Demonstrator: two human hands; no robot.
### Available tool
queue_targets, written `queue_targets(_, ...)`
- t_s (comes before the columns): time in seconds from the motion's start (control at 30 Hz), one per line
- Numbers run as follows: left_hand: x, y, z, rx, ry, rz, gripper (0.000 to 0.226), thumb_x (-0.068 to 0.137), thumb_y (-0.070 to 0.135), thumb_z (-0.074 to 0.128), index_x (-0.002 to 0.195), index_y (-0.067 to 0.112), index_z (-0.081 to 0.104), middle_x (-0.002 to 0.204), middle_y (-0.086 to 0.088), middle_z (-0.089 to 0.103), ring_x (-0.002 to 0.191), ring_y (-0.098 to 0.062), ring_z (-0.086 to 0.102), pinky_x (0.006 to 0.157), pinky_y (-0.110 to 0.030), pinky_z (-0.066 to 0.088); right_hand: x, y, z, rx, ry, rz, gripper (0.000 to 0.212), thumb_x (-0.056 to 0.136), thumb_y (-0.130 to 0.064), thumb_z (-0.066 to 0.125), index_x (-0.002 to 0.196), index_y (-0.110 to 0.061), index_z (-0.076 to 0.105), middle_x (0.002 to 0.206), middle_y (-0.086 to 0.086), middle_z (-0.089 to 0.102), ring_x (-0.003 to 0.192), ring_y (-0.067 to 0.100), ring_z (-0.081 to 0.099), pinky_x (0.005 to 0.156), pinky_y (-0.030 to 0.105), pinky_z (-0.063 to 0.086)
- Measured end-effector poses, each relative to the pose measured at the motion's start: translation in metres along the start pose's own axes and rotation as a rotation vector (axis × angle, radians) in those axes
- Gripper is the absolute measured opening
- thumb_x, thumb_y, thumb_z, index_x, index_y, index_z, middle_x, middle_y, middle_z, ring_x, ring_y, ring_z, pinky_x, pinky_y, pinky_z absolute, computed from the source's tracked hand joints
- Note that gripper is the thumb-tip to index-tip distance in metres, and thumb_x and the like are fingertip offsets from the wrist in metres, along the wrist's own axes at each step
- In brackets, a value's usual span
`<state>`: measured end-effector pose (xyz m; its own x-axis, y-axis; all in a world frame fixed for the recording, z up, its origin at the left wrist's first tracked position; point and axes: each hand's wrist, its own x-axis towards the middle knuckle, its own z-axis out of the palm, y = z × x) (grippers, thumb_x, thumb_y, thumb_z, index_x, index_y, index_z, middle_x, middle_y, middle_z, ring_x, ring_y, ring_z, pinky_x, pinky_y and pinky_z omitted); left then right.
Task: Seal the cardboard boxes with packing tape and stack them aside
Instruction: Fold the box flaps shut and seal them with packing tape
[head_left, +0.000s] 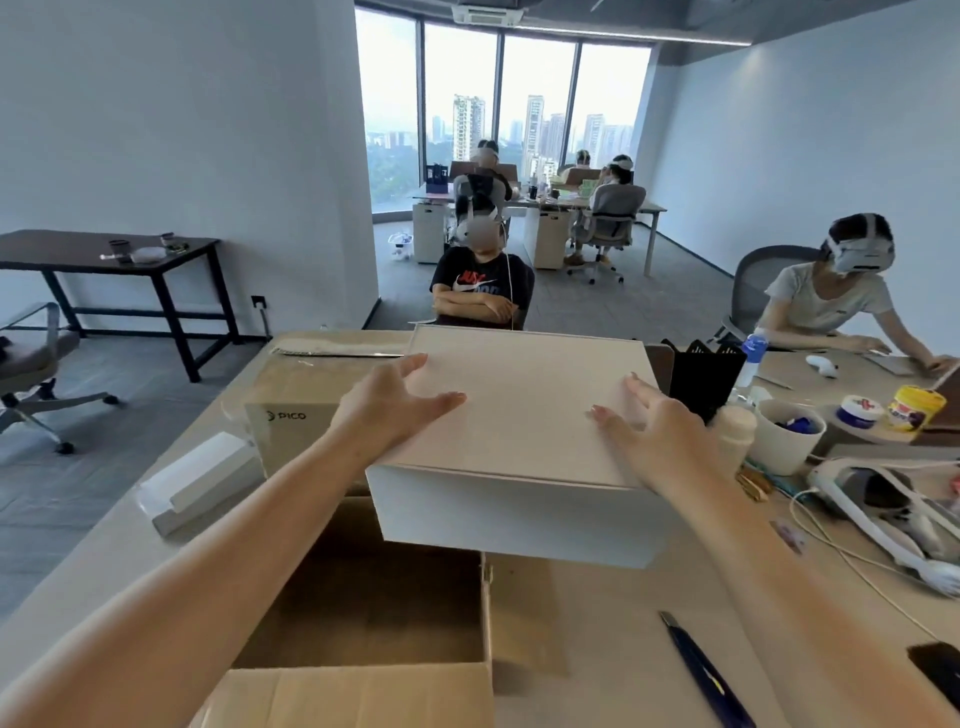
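Both arms reach forward. The left hand and right hand lie flat with fingers spread on top of the white box, near its side edges. The box sits level, long side across, over the far edge of an open cardboard box. A brown box crowds its left, and a cup stands to its right.

White box — brown carton.

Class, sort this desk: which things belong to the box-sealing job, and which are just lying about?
Job: white box, with left hand and right hand on it; open cardboard box; PICO box; blue cutter, probably.
Lying about: white cup; headset; yellow jar; small white box.
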<state>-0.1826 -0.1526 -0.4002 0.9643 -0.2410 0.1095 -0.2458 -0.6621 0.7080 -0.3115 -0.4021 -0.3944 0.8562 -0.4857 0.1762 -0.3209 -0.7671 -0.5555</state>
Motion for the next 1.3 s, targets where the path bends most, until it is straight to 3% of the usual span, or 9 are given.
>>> queue_targets(0.17,-0.051,-0.066,-0.022,-0.063,-0.014,-0.080,0.086,0.070,0.067,0.076,0.145,0.038,0.045,0.141,0.001,0.056,0.120,-0.022,0.057,0.099,-0.038,0.049,-0.063,-0.026,0.033,-0.055,-0.013,-0.025,0.076,0.089,-0.063,0.051,0.152,-0.027,0.028,0.124,0.008,0.065,0.104,0.030,0.063,0.088,0.039,0.051)
queue_targets(0.23,-0.061,-0.086,-0.027,-0.093,-0.011,-0.105,0.086,0.070,0.064,0.078,0.145,0.037,0.046,0.139,0.002,0.058,0.119,-0.021,0.058,0.100,-0.038,0.049,-0.075,-0.033,0.050,-0.040,-0.031,-0.021,0.076,0.089,-0.063,0.051,0.153,-0.028,0.028,0.131,0.006,0.061,0.102,0.029,0.064,0.088,0.038,0.052)
queue_targets(0.4,-0.074,-0.136,-0.045,-0.104,0.013,-0.166,0.095,0.059,0.072,0.077,0.143,0.040,0.047,0.140,0.001,0.057,0.118,-0.024,0.059,0.101,-0.045,0.050,-0.091,-0.054,0.099,-0.001,-0.065,-0.031,0.077,0.089,-0.064,0.051,0.153,-0.029,0.027,0.144,0.004,0.050,0.121,0.027,0.055,0.097,0.037,0.046)
queue_targets(0.5,-0.076,-0.157,-0.048,-0.095,0.026,-0.187,0.090,0.063,0.070,0.077,0.143,0.040,0.047,0.141,0.001,0.057,0.116,-0.025,0.060,0.096,-0.045,0.053,-0.091,-0.061,0.122,0.016,-0.093,-0.013,0.075,0.090,-0.061,0.052,0.153,-0.029,0.026,0.143,0.005,0.050,0.128,0.029,0.049,0.099,0.037,0.043)
queue_targets(0.6,-0.073,-0.170,-0.047,-0.074,0.033,-0.233,0.091,0.061,0.072,0.075,0.142,0.043,0.047,0.136,0.002,0.061,0.113,-0.024,0.062,0.094,-0.041,0.054,-0.090,-0.062,0.140,0.034,-0.118,-0.011,0.075,0.091,-0.061,0.051,0.154,-0.030,0.025,0.144,0.005,0.049,0.129,0.029,0.049,0.098,0.037,0.043)
queue_targets(0.73,-0.068,-0.183,-0.036,-0.050,0.026,-0.281,0.079,0.075,0.058,0.077,0.145,0.041,0.045,0.139,0.001,0.058,0.119,-0.025,0.058,0.083,-0.032,0.046,-0.082,-0.056,0.163,0.034,-0.164,0.003,0.075,0.090,-0.063,0.050,0.153,-0.032,0.025,0.150,0.001,0.043,0.133,0.027,0.046,0.099,0.039,0.045)
queue_targets(0.9,-0.055,-0.197,-0.026,-0.024,0.014,-0.311,0.075,0.074,0.059,0.077,0.142,0.041,0.049,0.141,0.003,0.057,0.125,-0.023,0.054,0.094,-0.035,0.045,-0.068,-0.043,0.187,0.037,-0.219,0.014,0.077,0.087,-0.069,0.046,0.152,-0.031,0.028,0.147,0.001,0.047,0.131,0.030,0.047,0.102,0.043,0.045)
queue_targets(1.07,-0.036,-0.204,-0.020,-0.010,-0.010,-0.343,0.075,0.074,0.057,0.078,0.141,0.039,0.051,0.143,0.003,0.056,0.128,-0.022,0.053,0.099,-0.035,0.043,-0.049,-0.041,0.198,0.011,-0.214,-0.017,0.071,0.093,-0.058,0.050,0.152,-0.024,0.031,0.145,0.006,0.049,0.131,0.028,0.047,0.102,0.038,0.043)
queue_targets(1.3,-0.029,-0.215,-0.014,0.019,-0.027,-0.394,0.071,0.076,0.055,0.077,0.141,0.040,0.051,0.143,0.002,0.055,0.128,-0.023,0.052,0.098,-0.035,0.043,-0.039,-0.038,0.214,0.017,-0.289,-0.024,0.069,0.094,-0.056,0.049,0.153,-0.026,0.028,0.149,0.005,0.044,0.136,0.027,0.041,0.103,0.035,0.038)
